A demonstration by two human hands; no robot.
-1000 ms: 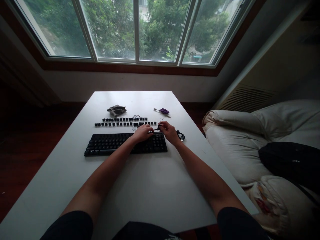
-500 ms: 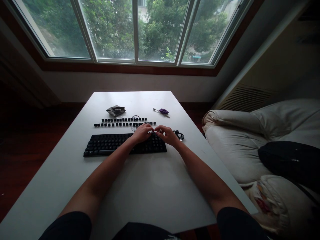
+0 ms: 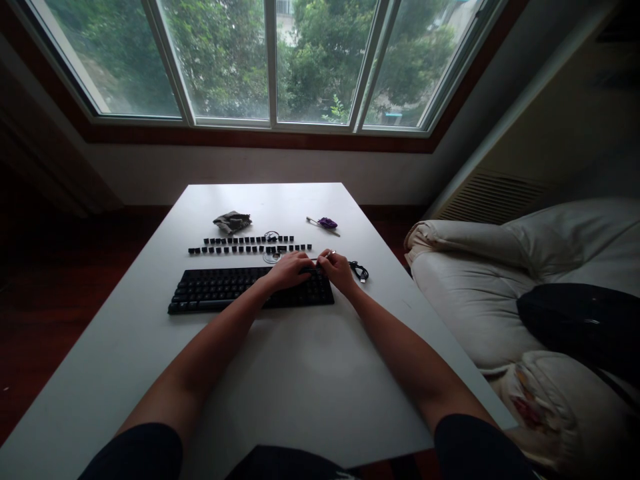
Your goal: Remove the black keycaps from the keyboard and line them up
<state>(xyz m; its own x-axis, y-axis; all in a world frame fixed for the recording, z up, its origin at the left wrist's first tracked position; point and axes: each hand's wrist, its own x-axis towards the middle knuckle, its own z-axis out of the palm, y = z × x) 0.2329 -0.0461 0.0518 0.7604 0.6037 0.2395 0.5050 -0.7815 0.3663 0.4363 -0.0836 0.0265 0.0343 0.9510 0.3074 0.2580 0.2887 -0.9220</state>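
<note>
A black keyboard (image 3: 225,288) lies across the white table (image 3: 280,373). My left hand (image 3: 290,269) rests curled on the keyboard's right end, pressing on the keys. Right beside it my right hand (image 3: 337,269) is closed in a pinch on a thin metal wire tool (image 3: 331,254) whose tip pokes up above the fingers. Two rows of loose black keycaps (image 3: 245,245) are lined up just behind the keyboard.
A grey crumpled cloth (image 3: 232,221) and a purple-handled tool (image 3: 327,223) lie farther back on the table. A black coiled cable (image 3: 361,270) sits right of my right hand. A white sofa (image 3: 500,280) with a dark bag (image 3: 580,327) stands to the right.
My right hand lowered from above the keyboard's back edge onto its right end, still pinching the wire tool. My left hand stayed on the keyboard, shifting slightly.
</note>
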